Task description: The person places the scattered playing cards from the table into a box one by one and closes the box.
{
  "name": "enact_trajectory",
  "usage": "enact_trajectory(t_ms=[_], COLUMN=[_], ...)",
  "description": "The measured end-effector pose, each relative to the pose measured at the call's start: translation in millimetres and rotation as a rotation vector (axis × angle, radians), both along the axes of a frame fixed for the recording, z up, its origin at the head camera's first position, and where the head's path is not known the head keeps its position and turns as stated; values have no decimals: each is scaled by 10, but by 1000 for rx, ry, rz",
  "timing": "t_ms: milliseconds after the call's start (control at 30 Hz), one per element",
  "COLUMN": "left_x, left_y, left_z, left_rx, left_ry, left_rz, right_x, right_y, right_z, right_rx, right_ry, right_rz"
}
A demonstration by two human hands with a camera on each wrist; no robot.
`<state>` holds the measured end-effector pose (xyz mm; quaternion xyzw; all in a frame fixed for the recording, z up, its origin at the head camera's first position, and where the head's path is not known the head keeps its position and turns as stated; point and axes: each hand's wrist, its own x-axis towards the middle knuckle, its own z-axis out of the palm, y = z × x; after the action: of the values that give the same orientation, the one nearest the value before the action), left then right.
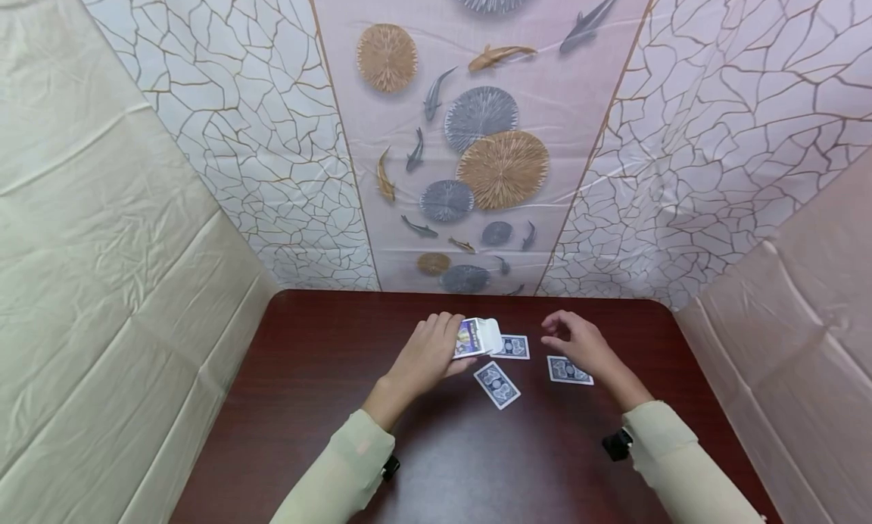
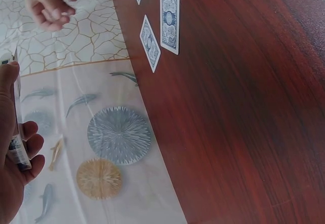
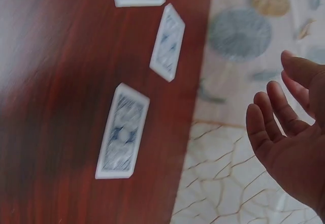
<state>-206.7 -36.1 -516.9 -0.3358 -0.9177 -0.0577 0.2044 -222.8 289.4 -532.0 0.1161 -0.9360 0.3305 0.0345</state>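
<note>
My left hand point(image 1: 424, 354) grips a playing-card box point(image 1: 468, 338), fingers over the far side and thumb along the near side. The box's white flap point(image 1: 490, 336) stands open to the right. In the left wrist view the box point(image 2: 19, 154) shows edge-on in the fingers. My right hand point(image 1: 580, 344) hovers over the table with loosely bent fingers and holds nothing, as the right wrist view of the hand point(image 3: 287, 142) shows. Below it lies a blue-backed playing card point(image 1: 568, 372), face down. A second card point(image 1: 515, 347) and a third card point(image 1: 497, 385) lie face down nearer the box.
The dark red wooden table point(image 1: 436, 448) ends at a patterned cloth wall point(image 1: 463, 229) behind. Beige cloth walls point(image 1: 88, 297) rise at the left and right. Each wrist wears a small black camera point(image 1: 617, 444).
</note>
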Motion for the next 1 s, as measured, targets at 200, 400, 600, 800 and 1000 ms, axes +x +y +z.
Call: enact_trajectory(t_ms=[200, 400, 600, 800, 1000], left_x=[-11, -15, -5, 9, 8], left_y=[-9, -21, -29, -32, -36], left_z=[-5, -4, 0, 8, -4], left_rx=[-23, -39, -44, -33, -35], left_ry=[8, 12, 16, 12, 11], left_rz=[2, 8, 11, 8, 13], right_x=[-49, -72, -95, -71, -23], right_y=[194, 295, 403, 498, 532], right_z=[-169, -303, -433, -571, -657], right_rx=[124, 206, 295, 369, 398], right_ry=[-57, -87, -174, -264, -234], right_rz=[38, 84, 111, 92, 66])
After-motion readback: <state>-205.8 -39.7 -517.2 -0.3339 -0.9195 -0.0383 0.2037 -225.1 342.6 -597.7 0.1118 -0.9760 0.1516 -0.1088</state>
